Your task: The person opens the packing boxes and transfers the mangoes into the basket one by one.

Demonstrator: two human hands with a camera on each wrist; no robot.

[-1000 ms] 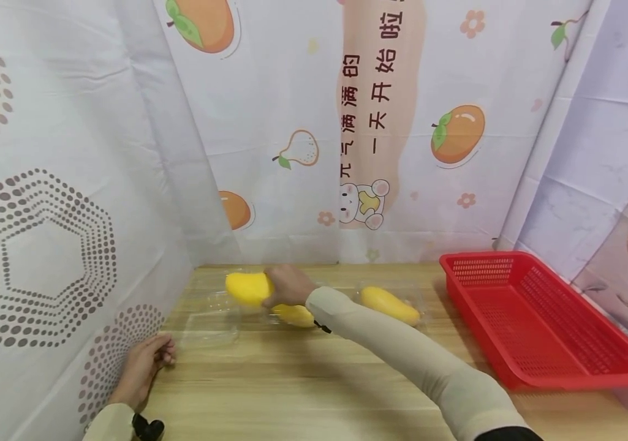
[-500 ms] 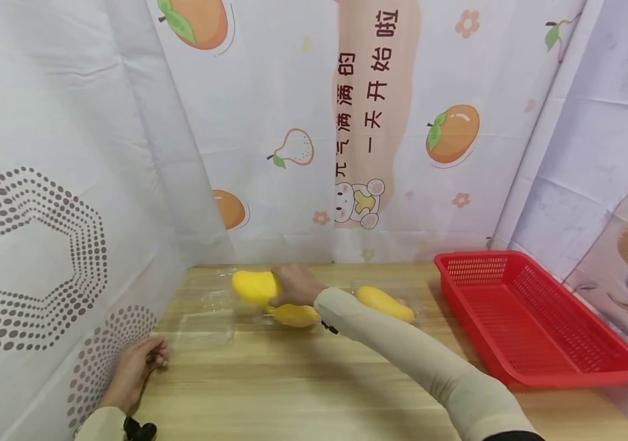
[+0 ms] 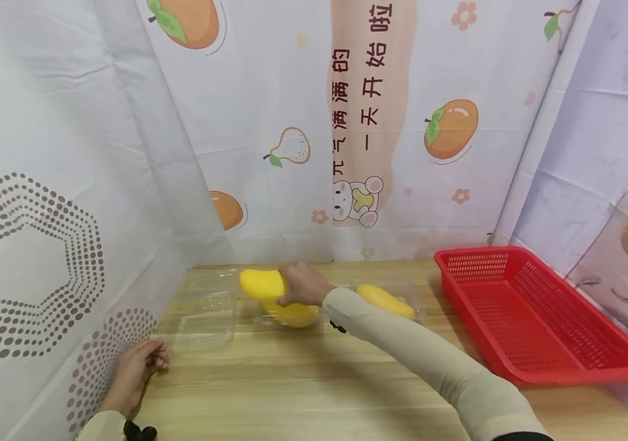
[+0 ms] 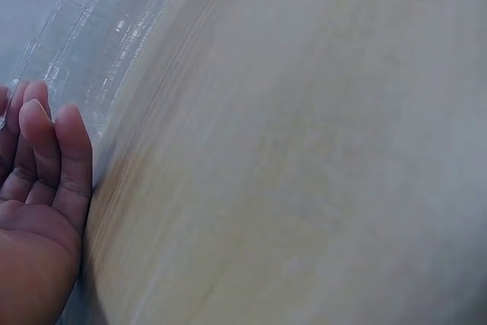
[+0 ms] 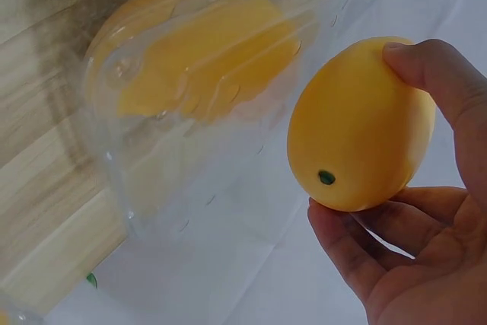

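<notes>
My right hand (image 3: 305, 285) grips a yellow mango (image 3: 263, 285) between thumb and fingers, raised over a clear plastic box (image 3: 258, 320). Inside that box lies another mango (image 3: 294, 315), partly hidden by the hand and the held fruit. In the right wrist view, the held mango (image 5: 361, 127) shows a small green stem spot and stands apart from the boxed mango (image 5: 205, 51). My left hand (image 3: 136, 370) rests at the table's left side, fingers loosely curled and holding nothing. Clear plastic boxes (image 3: 206, 327) stand just beyond it.
Farther right, a third mango (image 3: 385, 300) lies in another clear box (image 3: 414, 288). A red perforated basket (image 3: 545, 331) occupies the table's right side. Printed curtains (image 3: 258, 202) enclose the back and sides of the wooden table (image 3: 291, 386).
My right hand has shifted a little to the right with the mango, more over the middle box. My left hand stays at the table's left side. The head view has turned slightly.
</notes>
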